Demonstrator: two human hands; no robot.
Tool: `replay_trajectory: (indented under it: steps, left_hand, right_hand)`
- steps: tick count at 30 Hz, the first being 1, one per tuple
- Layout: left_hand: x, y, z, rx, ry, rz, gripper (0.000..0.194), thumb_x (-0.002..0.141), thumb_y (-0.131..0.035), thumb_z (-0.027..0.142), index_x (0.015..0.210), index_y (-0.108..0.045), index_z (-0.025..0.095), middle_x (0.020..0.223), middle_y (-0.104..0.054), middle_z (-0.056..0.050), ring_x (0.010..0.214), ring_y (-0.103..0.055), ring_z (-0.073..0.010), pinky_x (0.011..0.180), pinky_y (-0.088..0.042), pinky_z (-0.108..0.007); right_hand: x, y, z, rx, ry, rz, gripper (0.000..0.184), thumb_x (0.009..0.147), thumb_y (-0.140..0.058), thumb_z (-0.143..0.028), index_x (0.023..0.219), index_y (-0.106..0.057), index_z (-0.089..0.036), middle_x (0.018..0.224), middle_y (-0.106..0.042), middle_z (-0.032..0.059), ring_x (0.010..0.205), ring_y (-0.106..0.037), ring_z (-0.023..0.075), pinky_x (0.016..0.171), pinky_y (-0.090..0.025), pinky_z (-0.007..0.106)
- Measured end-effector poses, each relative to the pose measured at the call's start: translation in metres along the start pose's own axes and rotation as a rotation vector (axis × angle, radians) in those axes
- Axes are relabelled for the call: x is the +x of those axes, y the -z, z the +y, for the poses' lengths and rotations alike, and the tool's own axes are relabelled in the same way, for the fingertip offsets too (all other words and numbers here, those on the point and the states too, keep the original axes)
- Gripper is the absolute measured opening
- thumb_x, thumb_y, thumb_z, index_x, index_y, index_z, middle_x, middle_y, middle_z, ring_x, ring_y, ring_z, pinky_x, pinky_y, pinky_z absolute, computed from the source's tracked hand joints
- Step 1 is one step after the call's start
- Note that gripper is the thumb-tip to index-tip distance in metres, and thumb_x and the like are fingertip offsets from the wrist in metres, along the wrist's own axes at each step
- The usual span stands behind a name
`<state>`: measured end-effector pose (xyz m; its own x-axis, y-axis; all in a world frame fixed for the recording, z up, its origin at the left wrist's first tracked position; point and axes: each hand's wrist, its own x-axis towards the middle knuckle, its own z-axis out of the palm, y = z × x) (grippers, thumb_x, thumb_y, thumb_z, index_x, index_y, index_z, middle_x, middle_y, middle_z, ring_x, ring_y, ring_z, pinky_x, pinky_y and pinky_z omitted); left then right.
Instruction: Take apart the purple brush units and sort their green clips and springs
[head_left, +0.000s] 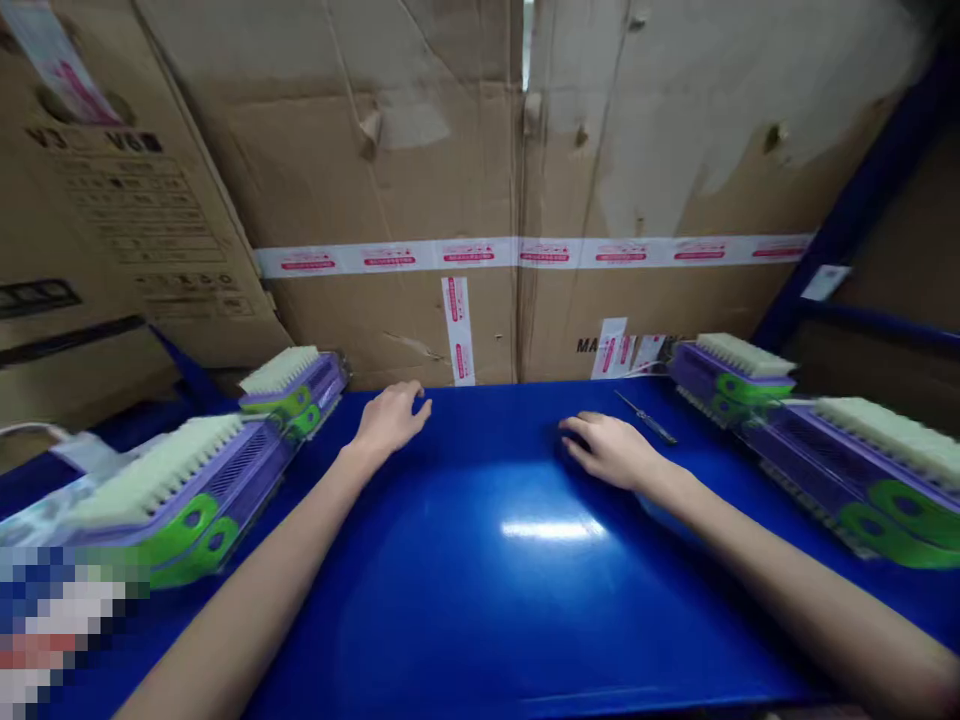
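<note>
The left hand (391, 417), its grip loosely wide, is near a purple-and-green brush (301, 393) on the blue surface (472, 440); the right hand (611, 447), its grip half-wide, is just beside a screwdriver (646, 417).

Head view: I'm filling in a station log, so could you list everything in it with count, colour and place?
Table: 1, blue, centre
Left units: 2, purple and green with pale ribbed tops, table's left side
Right units: 2, same colours, table's right side
Thin tool: 1, dark and silvery, between right hand and right units
Corded piece: 1, white, left edge
Cardboard panels: at least 2, brown, behind table
Printed cardboard: 1, brown, far left
Tape strips: several, white with pink print, on cardboard
Post: 1, blue, right
Pixelated patch: 1, mixed colours, lower left, contents unreadable
Left hand: 1, bare, left of centre
Right hand: 1, bare, right of centre
</note>
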<state>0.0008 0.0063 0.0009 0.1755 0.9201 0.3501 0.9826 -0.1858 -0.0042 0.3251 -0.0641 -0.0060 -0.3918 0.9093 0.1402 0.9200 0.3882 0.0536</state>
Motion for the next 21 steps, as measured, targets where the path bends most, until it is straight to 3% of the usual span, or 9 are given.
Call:
replay_trajectory:
  steps: [4, 8, 11, 16, 19, 21]
  left_hand:
    - [0.019, -0.006, -0.003, 0.069, 0.145, -0.065, 0.032, 0.090, -0.038, 0.038, 0.084, -0.063, 0.019, 0.093, -0.070, -0.010, 0.092, -0.066, -0.0280, 0.070, -0.047, -0.033]
    - [0.022, -0.017, -0.010, 0.100, 0.241, -0.090, 0.040, 0.091, -0.034, 0.039, 0.085, -0.067, 0.018, 0.091, -0.070, -0.015, 0.091, -0.066, -0.0330, 0.071, -0.047, -0.037]
    - [0.018, -0.025, -0.014, 0.099, 0.271, -0.093, 0.045, 0.092, -0.030, 0.036, 0.085, -0.070, 0.017, 0.092, -0.071, -0.016, 0.091, -0.067, -0.0333, 0.072, -0.047, -0.038]
    - [0.015, -0.031, -0.016, 0.093, 0.297, -0.091, 0.048, 0.093, -0.027, 0.036, 0.086, -0.071, 0.018, 0.093, -0.071, -0.016, 0.091, -0.066, -0.0332, 0.074, -0.047, -0.039]
    - [0.015, -0.030, -0.014, 0.090, 0.287, -0.088, 0.048, 0.093, -0.028, 0.037, 0.087, -0.072, 0.018, 0.093, -0.071, -0.016, 0.091, -0.067, -0.0329, 0.073, -0.047, -0.038]
    - [0.014, -0.029, -0.013, 0.090, 0.275, -0.084, 0.049, 0.094, -0.028, 0.037, 0.087, -0.072, 0.018, 0.092, -0.071, -0.016, 0.090, -0.067, -0.0325, 0.073, -0.047, -0.038]
  right_hand:
    - [0.025, 0.006, 0.034, -0.142, -0.123, 0.137, 0.035, 0.093, -0.034, -0.028, 0.111, -0.062, -0.016, 0.107, -0.065, 0.0134, 0.100, -0.060, 0.0246, 0.082, -0.043, 0.033]
    - [0.032, 0.026, 0.081, -0.278, -0.359, 0.317, 0.035, 0.092, -0.036, -0.029, 0.110, -0.062, -0.013, 0.108, -0.062, 0.0174, 0.102, -0.054, 0.0300, 0.079, -0.038, 0.037]
    - [0.027, 0.045, 0.120, -0.322, -0.570, 0.367, 0.041, 0.092, -0.037, -0.035, 0.111, -0.061, -0.007, 0.112, -0.057, 0.0243, 0.105, -0.049, 0.0345, 0.077, -0.033, 0.040]
    - [0.017, 0.059, 0.179, -0.211, -0.919, 0.262, 0.066, 0.088, -0.044, -0.058, 0.125, -0.054, -0.003, 0.126, -0.044, 0.0341, 0.116, -0.041, 0.0407, 0.076, -0.026, 0.047]
    - [0.016, 0.056, 0.201, -0.046, -1.088, 0.071, 0.071, 0.076, -0.063, -0.059, 0.126, -0.054, -0.008, 0.117, -0.052, 0.0325, 0.107, -0.050, 0.0354, 0.073, -0.028, 0.045]
    - [0.015, 0.054, 0.205, -0.115, -1.063, 0.093, 0.065, 0.071, -0.069, -0.057, 0.115, -0.061, -0.010, 0.102, -0.061, 0.0274, 0.094, -0.056, 0.0305, 0.070, -0.029, 0.042]
